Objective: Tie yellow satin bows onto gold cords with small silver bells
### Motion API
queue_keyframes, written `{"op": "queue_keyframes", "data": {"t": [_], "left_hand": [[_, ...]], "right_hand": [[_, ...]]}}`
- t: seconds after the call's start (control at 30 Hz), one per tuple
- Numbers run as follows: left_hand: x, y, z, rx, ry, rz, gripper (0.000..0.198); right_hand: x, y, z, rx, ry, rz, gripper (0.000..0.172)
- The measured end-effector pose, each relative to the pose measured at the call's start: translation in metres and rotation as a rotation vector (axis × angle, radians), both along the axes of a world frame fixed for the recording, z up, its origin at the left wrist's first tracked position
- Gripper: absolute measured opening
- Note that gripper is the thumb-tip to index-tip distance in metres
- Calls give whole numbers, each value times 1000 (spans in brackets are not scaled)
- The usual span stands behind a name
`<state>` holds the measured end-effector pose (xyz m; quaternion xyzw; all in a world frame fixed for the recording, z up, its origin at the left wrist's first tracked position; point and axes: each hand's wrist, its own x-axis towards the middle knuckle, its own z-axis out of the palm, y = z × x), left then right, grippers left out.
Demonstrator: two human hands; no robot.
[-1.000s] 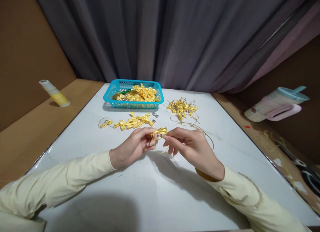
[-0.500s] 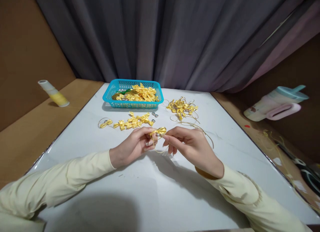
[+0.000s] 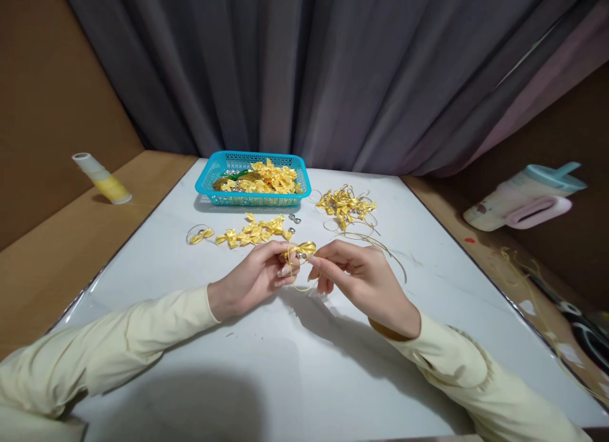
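Between my hands, above the white table, is a yellow ribbon bow [image 3: 305, 247] with a small silvery bell-like piece [image 3: 301, 256] under it. A thin gold cord [image 3: 294, 282] loops down from it. My left hand [image 3: 259, 271] pinches the bow's left side between thumb and fingers. My right hand [image 3: 361, 274] is closed, its thumb and forefinger tips pinched at the bow's right side by the silvery piece; just what lies between them is too small to make out. Behind my hands lie a row of yellow bows [image 3: 254, 231] and several silvery pieces [image 3: 292, 219].
A blue basket [image 3: 204, 187] of bows stands at the back. Right of it lies a heap of corded bows [image 3: 346, 204]. A single corded bow [image 3: 202, 236] is at left. Beyond the table are a thread cone [image 3: 102, 179], a tumbler [image 3: 518, 198] and black-handled scissors [image 3: 583, 331].
My right hand and wrist have shifted very slightly left. My left hand and the bow stay almost in place.
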<state>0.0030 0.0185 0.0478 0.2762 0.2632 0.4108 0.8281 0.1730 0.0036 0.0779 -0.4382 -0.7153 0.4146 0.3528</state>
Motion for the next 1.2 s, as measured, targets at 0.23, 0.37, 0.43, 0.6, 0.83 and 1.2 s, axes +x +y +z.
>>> {"op": "queue_keyframes", "data": {"t": [0.23,0.37,0.43,0.6,0.83,1.2], "left_hand": [[1,0,1,-5,-10,4,23],[0,0,0,12,0,-7,24],[0,0,0,14,7,-9,25],[0,-1,3,-7,11,-4,25],[-1,1,2,48,59,-39,27],[-6,2,8,252,255,-59,23]], "right_hand": [[-1,-1,-1,-13,26,-2,20],[-1,0,-2,-3,25,-4,20],[-1,0,-2,7,27,-8,20],[-1,0,-2,31,31,6,20],[2,2,-2,62,24,28,18],[11,0,16,104,-143,107,16]]}}
